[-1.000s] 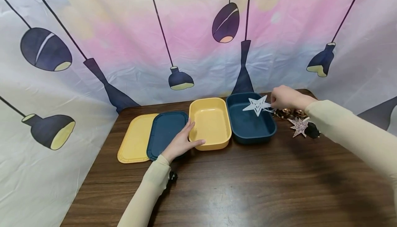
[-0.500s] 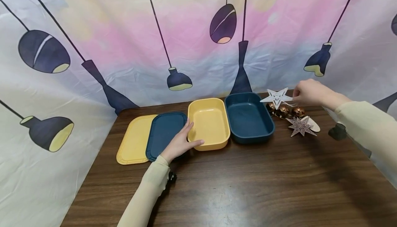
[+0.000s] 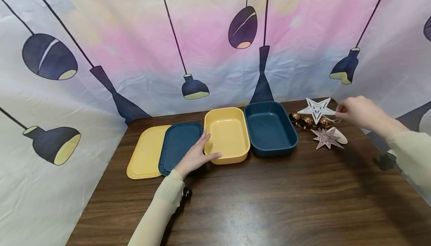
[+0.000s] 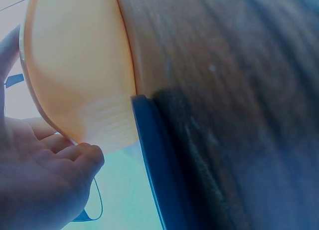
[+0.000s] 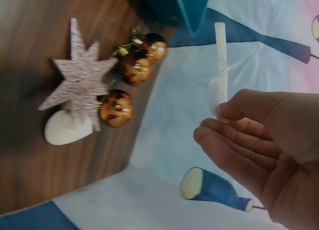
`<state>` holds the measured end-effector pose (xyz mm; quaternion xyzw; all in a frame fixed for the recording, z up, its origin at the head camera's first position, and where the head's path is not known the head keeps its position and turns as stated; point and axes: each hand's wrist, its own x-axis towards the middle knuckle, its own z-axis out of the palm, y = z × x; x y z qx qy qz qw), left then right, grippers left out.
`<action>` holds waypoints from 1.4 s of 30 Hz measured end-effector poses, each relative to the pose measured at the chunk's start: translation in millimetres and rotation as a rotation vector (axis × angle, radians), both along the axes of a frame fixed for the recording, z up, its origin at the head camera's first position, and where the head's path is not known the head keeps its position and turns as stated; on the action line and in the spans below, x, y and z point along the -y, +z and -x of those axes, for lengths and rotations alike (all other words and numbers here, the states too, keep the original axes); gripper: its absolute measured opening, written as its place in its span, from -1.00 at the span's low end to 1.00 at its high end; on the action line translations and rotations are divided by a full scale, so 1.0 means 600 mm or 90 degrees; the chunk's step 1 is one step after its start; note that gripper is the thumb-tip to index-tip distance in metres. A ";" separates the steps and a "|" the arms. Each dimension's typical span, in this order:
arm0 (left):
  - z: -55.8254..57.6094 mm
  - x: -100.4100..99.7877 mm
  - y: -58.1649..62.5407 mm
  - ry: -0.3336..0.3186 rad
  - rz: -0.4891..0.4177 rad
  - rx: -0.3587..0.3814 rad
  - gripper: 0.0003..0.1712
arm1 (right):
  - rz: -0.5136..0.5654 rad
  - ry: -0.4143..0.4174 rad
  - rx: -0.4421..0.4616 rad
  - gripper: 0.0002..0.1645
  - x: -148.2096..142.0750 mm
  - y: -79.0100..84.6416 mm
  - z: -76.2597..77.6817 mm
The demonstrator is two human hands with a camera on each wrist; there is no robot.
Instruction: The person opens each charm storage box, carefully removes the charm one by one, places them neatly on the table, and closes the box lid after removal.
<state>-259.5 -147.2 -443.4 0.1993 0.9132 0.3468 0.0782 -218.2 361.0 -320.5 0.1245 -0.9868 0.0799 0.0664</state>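
Observation:
My left hand (image 3: 196,154) lies on the near left corner of a yellow container (image 3: 232,159), thumb at the front rim and relaxed fingers along its left side. In the left wrist view its fingers touch the outer wall. A white openwork star ornament (image 3: 317,110) is pinched by one point in my right hand (image 3: 361,113), thumb against fingertips. The star hangs over several shiny copper balls (image 5: 115,109) at the back right; in the right wrist view it shows edge-on. Nearby on the table lies a glittery pink star (image 5: 79,80), partly over a white oval piece (image 5: 67,128).
A dark blue container (image 3: 273,150) stands against the right side of the yellow one. To the left, a dark blue lid (image 3: 180,141) overlaps a yellow lid (image 3: 144,152). Behind the wooden table (image 3: 256,205) hangs a cloth with printed lamps (image 3: 219,62).
My right hand has carried the white star from above the blue container to the right, over the copper balls. The left hand has stayed at the yellow container.

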 end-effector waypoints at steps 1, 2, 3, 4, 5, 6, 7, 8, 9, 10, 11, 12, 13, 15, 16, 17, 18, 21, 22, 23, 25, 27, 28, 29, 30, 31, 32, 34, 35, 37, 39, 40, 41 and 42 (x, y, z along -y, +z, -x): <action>0.000 0.000 0.000 0.000 0.000 0.001 0.23 | 0.006 -0.003 -0.004 -0.88 -0.003 -0.008 -0.004; 0.000 -0.001 0.000 0.001 0.000 0.003 0.23 | 0.009 -0.004 -0.013 -0.89 -0.005 -0.016 -0.008; -0.001 -0.001 0.000 0.000 -0.003 0.004 0.23 | 0.013 -0.007 -0.018 -0.89 -0.007 -0.023 -0.013; -0.001 -0.001 0.001 -0.001 -0.005 0.004 0.23 | 0.016 -0.007 -0.023 -0.90 -0.010 -0.031 -0.017; -0.001 -0.001 0.001 -0.001 -0.006 0.005 0.23 | 0.020 -0.009 -0.026 -0.90 -0.012 -0.039 -0.022; -0.002 -0.001 0.001 -0.002 -0.006 0.006 0.23 | 0.022 -0.011 -0.028 -0.90 -0.015 -0.047 -0.027; -0.002 -0.001 0.001 -0.003 -0.007 0.007 0.22 | 0.023 -0.015 -0.030 -0.89 -0.017 -0.054 -0.031; -0.002 -0.001 0.001 -0.002 -0.007 0.008 0.22 | 0.024 -0.017 -0.030 -0.89 -0.019 -0.061 -0.035; -0.002 -0.001 0.001 -0.001 -0.008 0.007 0.22 | 0.027 -0.020 -0.032 -0.88 -0.021 -0.067 -0.038; -0.002 -0.001 0.001 0.001 -0.006 0.008 0.23 | 0.031 -0.021 -0.035 -0.88 -0.023 -0.074 -0.041; -0.003 0.000 0.000 0.004 -0.005 0.009 0.22 | 0.034 -0.022 -0.038 -0.88 -0.024 -0.081 -0.043; -0.003 0.000 0.000 0.004 -0.007 0.009 0.22 | 0.038 -0.022 -0.042 -0.89 -0.026 -0.088 -0.045; -0.003 0.001 0.001 0.005 -0.008 0.009 0.22 | 0.043 -0.022 -0.047 -0.89 -0.027 -0.095 -0.047; -0.003 0.002 0.001 0.005 -0.008 0.009 0.22 | 0.052 -0.020 -0.057 -0.91 -0.028 -0.109 -0.051; -0.003 0.002 0.002 0.004 -0.008 0.010 0.22 | 0.055 -0.017 -0.065 -0.93 -0.029 -0.116 -0.053; -0.004 0.002 0.002 0.003 -0.009 0.009 0.22 | 0.054 -0.013 -0.074 -0.94 -0.029 -0.123 -0.055; -0.004 0.002 0.002 0.001 -0.008 0.008 0.22 | 0.054 -0.008 -0.080 -0.95 -0.029 -0.130 -0.056; -0.003 0.002 0.001 0.002 -0.006 0.008 0.22 | 0.047 0.006 -0.088 -0.94 -0.027 -0.148 -0.059; -0.003 0.002 0.000 0.002 -0.007 0.008 0.22 | 0.045 0.011 -0.087 -0.93 -0.026 -0.153 -0.059; -0.003 0.002 -0.001 0.004 -0.006 0.007 0.22 | 0.041 0.015 -0.084 -0.92 -0.025 -0.158 -0.058; -0.003 0.002 -0.002 0.007 -0.007 0.007 0.22 | 0.036 0.020 -0.076 -0.91 -0.022 -0.165 -0.057; -0.003 0.003 -0.002 0.008 -0.008 0.004 0.22 | 0.035 0.023 -0.070 -0.92 -0.019 -0.169 -0.056; -0.003 0.002 -0.002 0.009 -0.009 0.004 0.22 | 0.034 0.021 -0.067 -0.92 -0.018 -0.171 -0.056; -0.004 0.002 -0.002 0.009 -0.008 0.005 0.22 | 0.034 0.019 -0.065 -0.93 -0.017 -0.174 -0.055; -0.004 0.002 -0.002 0.009 -0.008 0.005 0.22 | 0.036 0.019 -0.059 -0.93 -0.017 -0.176 -0.055; -0.004 0.002 -0.003 0.009 -0.007 0.004 0.22 | 0.036 0.016 -0.057 -0.93 -0.016 -0.178 -0.054; -0.004 0.002 -0.003 0.009 -0.006 0.005 0.22 | 0.039 0.015 -0.052 -0.93 -0.015 -0.179 -0.054; -0.004 0.002 -0.003 0.011 -0.004 0.007 0.22 | 0.042 0.010 -0.044 -0.92 -0.016 -0.183 -0.054; -0.003 0.002 -0.003 0.009 -0.004 0.006 0.22 | 0.044 0.008 -0.041 -0.91 -0.015 -0.185 -0.054; -0.002 0.001 -0.003 0.010 -0.002 0.006 0.22 | 0.048 0.004 -0.036 -0.89 -0.015 -0.188 -0.055; -0.002 0.001 -0.003 0.010 -0.002 0.006 0.23 | 0.055 0.000 -0.028 -0.87 -0.015 -0.192 -0.056; -0.001 0.000 -0.003 0.009 -0.002 0.005 0.23 | 0.057 -0.002 -0.024 -0.86 -0.015 -0.194 -0.056; -0.001 0.000 -0.003 0.009 -0.003 0.005 0.23 | 0.059 -0.005 -0.020 -0.86 -0.014 -0.196 -0.057; -0.001 0.000 -0.003 0.010 -0.002 0.006 0.23 | 0.060 -0.007 -0.015 -0.84 -0.014 -0.198 -0.057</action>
